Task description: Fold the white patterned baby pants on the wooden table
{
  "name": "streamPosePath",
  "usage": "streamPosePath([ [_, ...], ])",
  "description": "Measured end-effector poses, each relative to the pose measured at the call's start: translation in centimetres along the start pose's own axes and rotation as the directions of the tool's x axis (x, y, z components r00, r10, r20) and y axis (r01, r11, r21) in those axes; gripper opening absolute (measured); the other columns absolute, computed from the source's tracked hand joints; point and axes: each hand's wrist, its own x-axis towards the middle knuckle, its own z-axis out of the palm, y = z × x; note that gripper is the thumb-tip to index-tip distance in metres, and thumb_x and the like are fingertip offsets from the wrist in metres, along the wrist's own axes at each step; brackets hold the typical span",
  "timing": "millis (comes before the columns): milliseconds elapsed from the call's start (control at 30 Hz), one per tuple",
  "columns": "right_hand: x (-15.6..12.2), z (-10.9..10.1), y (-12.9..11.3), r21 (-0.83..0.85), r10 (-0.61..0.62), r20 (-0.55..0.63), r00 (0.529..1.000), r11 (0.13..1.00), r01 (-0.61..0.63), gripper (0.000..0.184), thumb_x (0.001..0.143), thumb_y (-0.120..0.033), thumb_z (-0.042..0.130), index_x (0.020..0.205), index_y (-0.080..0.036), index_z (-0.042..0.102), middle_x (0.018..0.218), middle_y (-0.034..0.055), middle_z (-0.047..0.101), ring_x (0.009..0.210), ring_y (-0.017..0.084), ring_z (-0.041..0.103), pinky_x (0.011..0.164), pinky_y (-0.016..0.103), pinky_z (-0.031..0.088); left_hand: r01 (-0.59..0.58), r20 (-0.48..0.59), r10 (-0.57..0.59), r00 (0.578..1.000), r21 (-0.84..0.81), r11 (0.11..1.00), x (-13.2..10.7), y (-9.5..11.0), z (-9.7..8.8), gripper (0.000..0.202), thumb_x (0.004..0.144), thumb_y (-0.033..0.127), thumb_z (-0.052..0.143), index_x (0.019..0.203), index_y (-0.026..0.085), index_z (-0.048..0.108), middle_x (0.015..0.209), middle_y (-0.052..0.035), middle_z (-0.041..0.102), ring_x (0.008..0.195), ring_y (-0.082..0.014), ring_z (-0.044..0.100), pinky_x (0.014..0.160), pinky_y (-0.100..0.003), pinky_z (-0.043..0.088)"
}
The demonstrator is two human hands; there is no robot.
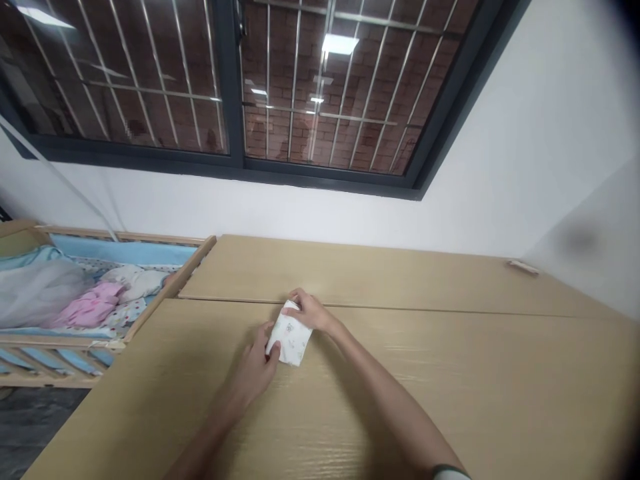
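A small white folded cloth [293,339] with a faint printed pattern is held between my two hands, just above or against the wooden board. Whether it is fabric or a padded item such as a diaper, I cannot tell. My left hand [260,363] pinches its lower left edge, thumb on the front and fingers behind. At its top, my right hand [307,312] grips the upper edge, fingers curled over it. The board [450,393] spreads out beneath both hands, with a seam running across it behind the cloth.
To the left stands a wooden crib [173,285] with blue lining, a pink cloth [93,303] and other bedding. A barred window [325,175] is set in the white wall ahead. A small pale object [523,267] lies at the board's far right corner.
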Motion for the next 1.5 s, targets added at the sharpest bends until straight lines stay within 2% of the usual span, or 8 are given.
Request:
streamPosePath([
  [167, 2.6, 1.9, 1.8, -0.1, -0.052, 0.166, 0.985, 0.993, 0.07, 0.022, 0.088, -0.038, 0.071, 0.09, -0.017, 0.072, 0.079, 0.0021, 0.071, 0.068, 0.017, 0.065, 0.057, 0.024, 0.046, -0.043, 0.073, 0.027, 0.997, 0.221, 0.974, -0.3, 0.7, 0.6, 0.034, 0.103, 0.027, 0.035, 0.131, 0.017, 0.05, 0.099, -0.0103, 0.074, 0.088, -0.0267, 0.072, 0.073, -0.035, 0.049],
  [433, 3.2, 2.9, 1.0, -0.284, -0.209, 0.107, 0.972, 0.93, 0.232, 0.03, 0.098, -0.04, 0.06, 0.11, -0.016, 0.072, 0.116, 0.0127, 0.068, 0.116, 0.026, 0.059, 0.104, 0.039, 0.044, -0.035, 0.005, 0.035, 0.999, 0.343, 0.939, -0.2, 0.8, 0.0, 0.033, 0.104, 0.032, 0.035, 0.114, 0.016, 0.062, 0.104, -0.0152, 0.069, 0.098, -0.0333, 0.064, 0.084, -0.046, 0.048],
  [567, 1.3, 2.3, -0.8, -0.391, -0.281, 0.073, 0.957, 0.874, 0.287, 0.042, 0.107, -0.038, 0.039, 0.138, -0.018, 0.058, 0.138, 0.0121, 0.061, 0.131, 0.024, 0.053, 0.114, 0.043, 0.038, -0.23, -0.011, 0.243, 0.97, 0.28, 0.932, -1.1, 1.9, 0.6, 0.036, 0.102, 0.029, 0.037, 0.131, 0.017, 0.056, 0.134, -0.0165, 0.058, 0.118, -0.0303, 0.058, 0.097, -0.045, 0.049],
  [667, -1.2, 2.4, -2.5, -0.332, -0.368, 0.175, 0.913, 0.851, 0.406, 0.048, 0.108, -0.04, 0.034, 0.152, -0.023, 0.045, 0.154, 0.0072, 0.049, 0.142, 0.022, 0.044, 0.119, 0.041, 0.033, -0.365, 0.022, 0.373, 0.927, 0.271, 0.891, -2.4, 2.5, 2.1, 0.046, 0.098, 0.033, 0.047, 0.142, 0.019, 0.05, 0.146, -0.0157, 0.051, 0.135, -0.0341, 0.048, 0.108, -0.051, 0.045],
  [867, -5.5, 4.2, -2.8, -0.178, -0.438, 0.352, 0.827, 0.837, 0.518, 0.051, 0.109, -0.038, 0.035, 0.159, -0.029, 0.031, 0.162, 0.0014, 0.035, 0.151, 0.017, 0.029, 0.125, 0.036, 0.024, -0.352, 0.107, 0.335, 0.936, 0.3, 0.887, -3.9, 2.3, 4.2, 0.036, 0.099, 0.039, 0.051, 0.125, 0.018, 0.066, 0.124, -0.0162, 0.068, 0.118, -0.0365, 0.06, 0.102, -0.058, 0.049],
  [1067, -4.6, 4.0, 0.0, -0.215, -0.38, 0.363, 0.851, 0.854, 0.473, 0.053, 0.108, -0.038, 0.041, 0.159, -0.033, 0.03, 0.161, -0.0006, 0.034, 0.151, 0.016, 0.029, 0.125, 0.035, 0.022, -0.341, 0.109, 0.323, 0.94, 0.306, 0.889, -3.5, 2.5, 3.7, 0.041, 0.098, 0.044, 0.052, 0.128, 0.019, 0.064, 0.131, -0.0157, 0.064, 0.123, -0.0369, 0.057, 0.106, -0.058, 0.047],
  [1333, -0.6, 2.4, 3.1, -0.262, -0.314, 0.341, 0.886, 0.874, 0.41, 0.055, 0.108, -0.04, 0.04, 0.16, -0.029, 0.026, 0.165, -0.0014, 0.022, 0.154, 0.017, 0.02, 0.128, 0.039, 0.015, -0.366, 0.106, 0.353, 0.93, 0.362, 0.857, -3.4, 2.1, 3.8, 0.066, 0.1, 0.051, 0.047, 0.157, 0.02, 0.031, 0.158, -0.0156, 0.041, 0.146, -0.0372, 0.036, 0.112, -0.053, 0.04],
  [1500, -0.3, 2.5, 4.1, -0.317, -0.333, 0.252, 0.909, 0.859, 0.402, 0.06, 0.108, -0.044, 0.035, 0.162, -0.022, 0.022, 0.167, 0.0049, 0.023, 0.154, 0.019, 0.021, 0.127, 0.04, 0.02, -0.378, 0.109, 0.362, 0.926, 0.306, 0.874, -2.8, 2.1, 3.2, 0.061, 0.1, 0.047, 0.047, 0.155, 0.021, 0.035, 0.156, -0.0131, 0.044, 0.144, -0.0343, 0.04, 0.112, -0.05, 0.041],
])
